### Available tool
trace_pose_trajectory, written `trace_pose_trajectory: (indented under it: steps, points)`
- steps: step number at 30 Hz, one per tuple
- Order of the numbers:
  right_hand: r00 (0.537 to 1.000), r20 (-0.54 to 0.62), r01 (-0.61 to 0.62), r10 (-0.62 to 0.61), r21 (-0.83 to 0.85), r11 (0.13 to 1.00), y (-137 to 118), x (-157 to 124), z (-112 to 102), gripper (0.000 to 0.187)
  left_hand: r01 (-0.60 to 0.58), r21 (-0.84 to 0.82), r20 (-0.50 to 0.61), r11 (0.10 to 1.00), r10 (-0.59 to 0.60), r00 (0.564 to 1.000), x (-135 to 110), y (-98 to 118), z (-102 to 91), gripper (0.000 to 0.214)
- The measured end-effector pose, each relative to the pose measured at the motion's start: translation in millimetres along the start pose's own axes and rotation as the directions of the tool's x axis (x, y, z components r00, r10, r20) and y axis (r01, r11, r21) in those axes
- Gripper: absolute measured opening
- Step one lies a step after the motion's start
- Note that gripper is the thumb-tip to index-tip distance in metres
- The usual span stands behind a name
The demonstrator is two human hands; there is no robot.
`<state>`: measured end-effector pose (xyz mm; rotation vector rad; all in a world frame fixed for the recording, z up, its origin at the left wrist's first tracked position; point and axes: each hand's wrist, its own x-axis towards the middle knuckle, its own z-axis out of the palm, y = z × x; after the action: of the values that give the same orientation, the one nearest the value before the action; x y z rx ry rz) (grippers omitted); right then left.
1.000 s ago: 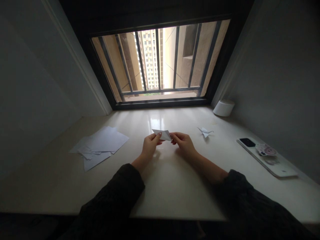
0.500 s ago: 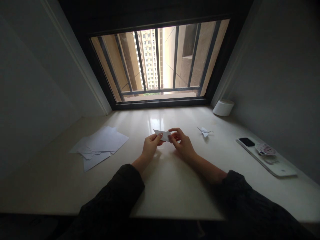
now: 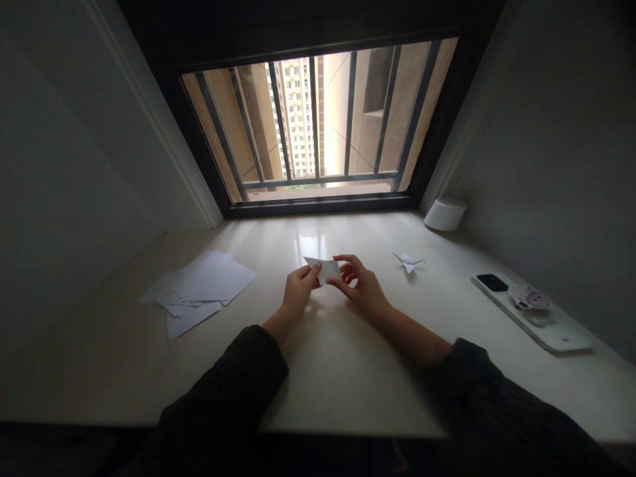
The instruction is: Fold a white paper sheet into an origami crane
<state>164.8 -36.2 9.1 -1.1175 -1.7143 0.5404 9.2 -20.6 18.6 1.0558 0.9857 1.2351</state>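
A small folded piece of white paper is held just above the pale table, in front of the barred window. My left hand pinches its left end between thumb and fingers. My right hand grips its right end, thumb under the paper and the fingers curled over it. Both forearms wear dark sleeves.
A loose stack of white sheets lies at the left. A folded paper crane sits right of my hands. Farther right lie a white phone with a round sticker and a white cylinder in the corner. Walls close in on both sides.
My right hand has slid left along the paper and its fingers have lifted and curled over it. The left hand has stayed where it was.
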Motion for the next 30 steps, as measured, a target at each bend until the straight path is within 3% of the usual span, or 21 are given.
trace_pose_trajectory:
  steps: [4, 9, 13, 17, 20, 23, 27, 30]
  points:
    - [0.997, -0.01, 0.074, -0.075, -0.119, 0.99, -3, 1, -3, 0.043, 0.011, 0.008, -0.029, 1.0, -0.011, 1.0, 0, 1, 0.4, 0.037]
    - [0.952, -0.036, 0.272, -0.303, -0.349, 0.897, -4, 3, -9, 0.028, 0.028, -0.035, -0.108, 0.999, -0.032, 0.994, 3, 2, -3.0, 0.04]
    - [0.939, -0.006, 0.307, -0.344, -0.437, 0.845, -1, 4, -10, 0.014, 0.068, -0.088, -0.112, 0.994, -0.077, 0.991, 3, 4, -2.5, 0.043]
    - [0.963, -0.064, 0.229, -0.263, -0.324, 0.918, -3, 4, -8, 0.014, 0.059, -0.058, -0.036, 0.997, -0.061, 0.998, 0, 9, 0.1, 0.046]
    - [0.987, -0.104, 0.109, -0.119, -0.092, 0.99, -5, 4, -6, 0.014, -0.021, 0.058, 0.028, 0.998, 0.02, 0.999, -2, 12, -0.6, 0.048]
    - [0.997, -0.075, 0.02, -0.013, 0.094, 0.995, -7, 4, -4, 0.016, -0.128, 0.144, 0.091, 0.981, 0.116, 0.989, -2, 12, -2.9, 0.051]
    - [0.999, -0.049, -0.003, 0.011, 0.158, 0.987, -9, 4, -2, 0.014, -0.211, 0.177, 0.14, 0.961, 0.187, 0.972, 0, 10, -4.4, 0.053]
    - [0.999, -0.043, 0.031, -0.025, 0.144, 0.989, -12, 4, -2, 0.012, -0.169, 0.147, 0.114, 0.975, 0.153, 0.982, 1, 10, -3.7, 0.051]
